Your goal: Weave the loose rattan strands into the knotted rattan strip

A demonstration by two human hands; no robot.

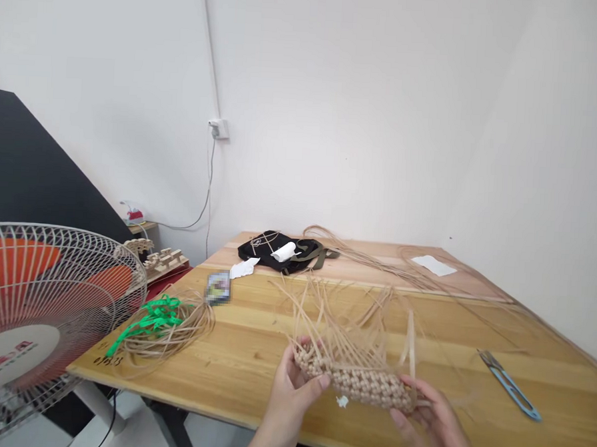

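Note:
A beige woven piece (370, 385) with knobbly knots is held above the front edge of the wooden table, many loose strands (343, 326) fanning up and away from it. My left hand (294, 397) grips its left end, the thumb lying on the near face and fingers behind. At the right end my right hand (431, 424) pinches the piece between thumb and fingers, with a strand by the fingers. A small white scrap (342, 401) shows on the table just below the weave.
Blue thread snips (513, 388) lie at the right. On the left are coiled strands (193, 325), a green tape (153, 316) and a fan (48, 317). Farther back sit a black bag (262, 249), long strands (367, 255) and white paper (434, 264).

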